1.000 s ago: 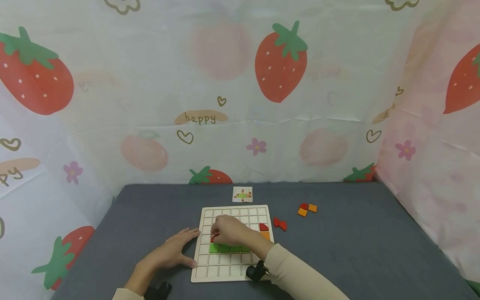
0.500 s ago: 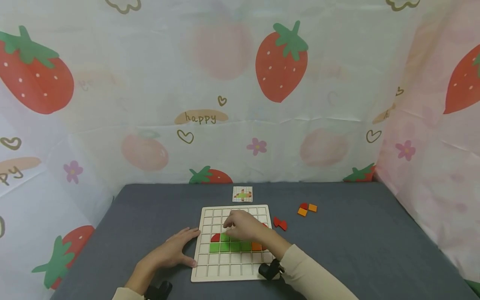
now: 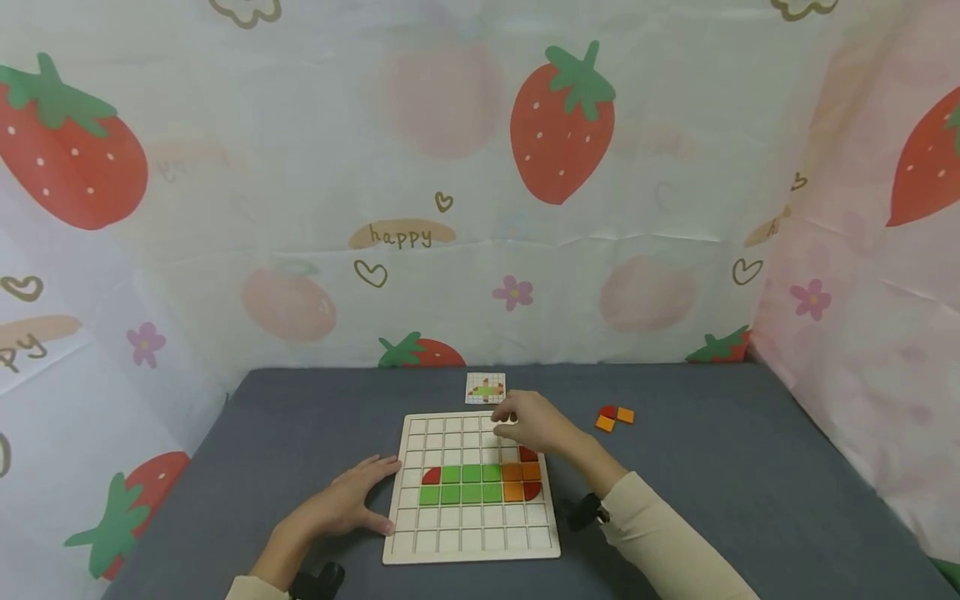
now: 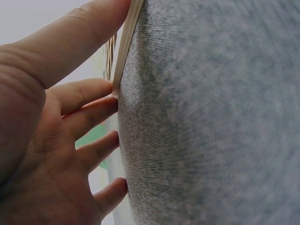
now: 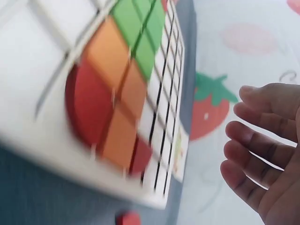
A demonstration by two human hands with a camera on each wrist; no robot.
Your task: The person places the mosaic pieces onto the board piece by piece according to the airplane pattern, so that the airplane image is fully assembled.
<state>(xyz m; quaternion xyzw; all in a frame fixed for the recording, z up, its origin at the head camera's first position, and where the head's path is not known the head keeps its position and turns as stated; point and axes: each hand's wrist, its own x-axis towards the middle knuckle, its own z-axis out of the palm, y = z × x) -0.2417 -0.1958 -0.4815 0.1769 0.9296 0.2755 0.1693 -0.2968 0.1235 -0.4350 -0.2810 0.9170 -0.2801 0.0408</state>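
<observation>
In the head view, a pale square board (image 3: 470, 542) lies on the dark table (image 3: 300, 433), and its grid carries coloured pieces: green pieces (image 3: 470, 493), orange pieces (image 3: 513, 492) at their right end, and red pieces (image 3: 431, 476) with a rounded side. The left hand (image 3: 337, 502) rests at the board's left edge, fingers spread, gripping nothing. The right hand (image 3: 536, 421) is above the upper right corner, with bent fingers, and no piece is visible in it. Beyond the board is a small picture card (image 3: 486, 388); to the right, well apart, lie two orange squares (image 3: 625, 415) and one red piece (image 3: 607, 411), near to each other.

In the left wrist view, the thumb and forefinger lie against the board's edge without closing round it. I think this light contact is good to keep the board from sliding.

In the right wrist view, the fingers are relaxed and apart, so this hand seems released. A blurred red chip (image 5: 129, 218) lies just beside the board. For careful work, it is better to take a piece by its sides, turn its round edge correctly above the cell, and lower it flat, without pushing its neighbours.
</observation>
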